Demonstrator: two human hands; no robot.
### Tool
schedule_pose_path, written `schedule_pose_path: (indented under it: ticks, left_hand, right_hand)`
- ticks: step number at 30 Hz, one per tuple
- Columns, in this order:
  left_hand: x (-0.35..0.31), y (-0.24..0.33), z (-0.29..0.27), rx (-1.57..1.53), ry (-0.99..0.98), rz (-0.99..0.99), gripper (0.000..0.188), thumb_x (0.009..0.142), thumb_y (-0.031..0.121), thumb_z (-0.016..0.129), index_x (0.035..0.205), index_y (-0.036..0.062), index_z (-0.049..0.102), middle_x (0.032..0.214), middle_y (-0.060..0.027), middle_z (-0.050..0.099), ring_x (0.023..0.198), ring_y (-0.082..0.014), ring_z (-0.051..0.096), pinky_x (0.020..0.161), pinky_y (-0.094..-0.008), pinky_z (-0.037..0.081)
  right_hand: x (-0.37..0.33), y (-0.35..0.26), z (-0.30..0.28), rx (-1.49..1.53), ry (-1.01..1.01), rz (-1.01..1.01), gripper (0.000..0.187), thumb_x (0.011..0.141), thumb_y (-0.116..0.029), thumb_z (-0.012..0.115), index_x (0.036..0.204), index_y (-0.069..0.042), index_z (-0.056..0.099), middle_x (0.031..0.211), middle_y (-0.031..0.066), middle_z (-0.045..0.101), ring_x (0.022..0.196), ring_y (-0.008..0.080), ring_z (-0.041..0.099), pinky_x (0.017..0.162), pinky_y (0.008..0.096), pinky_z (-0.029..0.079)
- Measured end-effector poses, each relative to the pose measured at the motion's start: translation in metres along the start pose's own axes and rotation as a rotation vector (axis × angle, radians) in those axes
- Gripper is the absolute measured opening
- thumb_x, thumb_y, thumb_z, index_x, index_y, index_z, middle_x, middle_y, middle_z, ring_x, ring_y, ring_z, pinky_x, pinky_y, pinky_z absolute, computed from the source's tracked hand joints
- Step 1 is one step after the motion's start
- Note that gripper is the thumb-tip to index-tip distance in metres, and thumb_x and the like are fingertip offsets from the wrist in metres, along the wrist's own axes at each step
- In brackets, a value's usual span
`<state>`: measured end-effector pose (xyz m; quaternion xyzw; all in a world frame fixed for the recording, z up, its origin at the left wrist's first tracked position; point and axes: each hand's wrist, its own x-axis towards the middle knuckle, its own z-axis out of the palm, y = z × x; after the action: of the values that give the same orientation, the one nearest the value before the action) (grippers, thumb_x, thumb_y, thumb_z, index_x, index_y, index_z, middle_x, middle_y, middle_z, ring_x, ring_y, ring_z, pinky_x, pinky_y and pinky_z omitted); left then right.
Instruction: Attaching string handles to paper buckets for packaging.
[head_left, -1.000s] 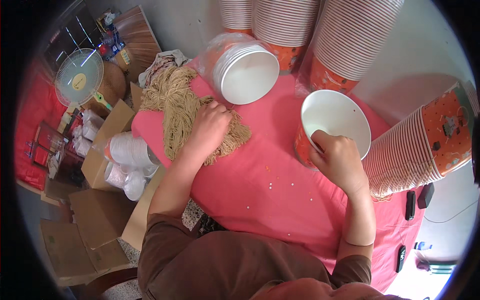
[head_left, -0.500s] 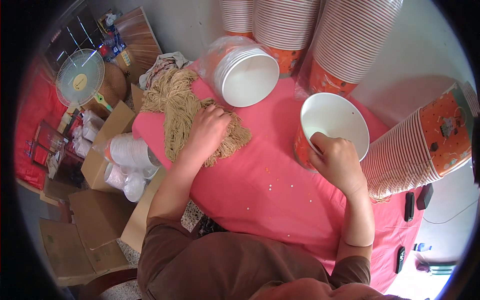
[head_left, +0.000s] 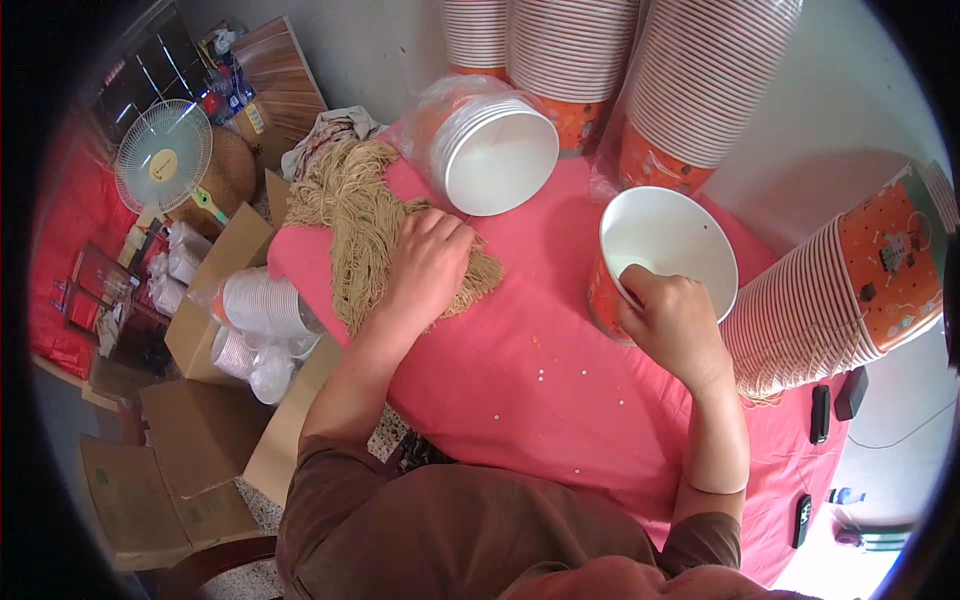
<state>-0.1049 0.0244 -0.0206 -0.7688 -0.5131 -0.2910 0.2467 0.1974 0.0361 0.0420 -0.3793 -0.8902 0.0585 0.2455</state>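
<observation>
My left hand point(head_left: 432, 262) lies on a pile of tan strings point(head_left: 362, 230) at the table's left. Its fingers curl down into the strands, and their tips are partly hidden. My right hand point(head_left: 677, 325) grips the near rim of a large paper bucket point(head_left: 712, 250), with the thumb side over the edge. The bucket is white inside and orange outside; it stands tilted on the table. Beside it, a long nested stack of similar buckets point(head_left: 800, 310) lies at the right, with tan string loops point(head_left: 765, 385) gathered along its lower edge.
Bagged buckets point(head_left: 500, 160) lie at the back, near tall stacks point(head_left: 690, 80) against the wall. Small white and orange bits dot the red tablecloth point(head_left: 520, 370). Black devices point(head_left: 820, 413) sit at the right edge. Left of the table are open cardboard boxes point(head_left: 195, 420) and a fan point(head_left: 163, 160).
My left hand has shifted slightly to the right over the string pile. My right hand and the bucket it grips have stayed in place.
</observation>
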Motion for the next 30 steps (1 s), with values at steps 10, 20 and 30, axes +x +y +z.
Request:
schedule_pose_path:
  ticks: [10,20,30]
  left_hand:
    - [0.030,0.086,-0.004,-0.862,-0.108,-0.100,0.013,0.082,0.001,0.067,0.087,0.0043,0.056,0.081,-0.0099,0.060,0.071,-0.0264,0.065,0.062,-0.0389,0.052]
    - [0.043,0.113,-0.002,-0.917,0.089,0.017,0.019,0.076,-0.003,0.070,0.087,0.0062,0.057,0.076,-0.0055,0.058,0.060,-0.0211,0.063,0.050,-0.0340,0.049]
    - [0.034,0.111,0.010,-0.751,0.174,0.074,0.020,0.071,-0.002,0.072,0.081,0.0088,0.057,0.069,-0.0029,0.054,0.056,-0.0193,0.059,0.046,-0.0331,0.046]
  right_hand:
    - [0.000,0.003,0.003,-0.039,0.013,-0.032,0.015,0.086,-0.016,0.069,0.080,-0.005,0.060,0.062,0.0155,0.063,0.059,0.0350,0.066,0.056,0.0448,0.053]
    - [-0.011,-0.002,-0.019,-0.026,-0.164,-0.044,0.036,0.077,-0.023,0.079,0.102,-0.005,0.061,0.082,0.0147,0.069,0.075,0.0353,0.069,0.065,0.0457,0.053]
    - [-0.011,0.000,-0.032,0.046,-0.203,0.057,0.021,0.087,-0.026,0.075,0.092,-0.007,0.070,0.061,0.0100,0.064,0.057,0.0298,0.065,0.055,0.0415,0.046]
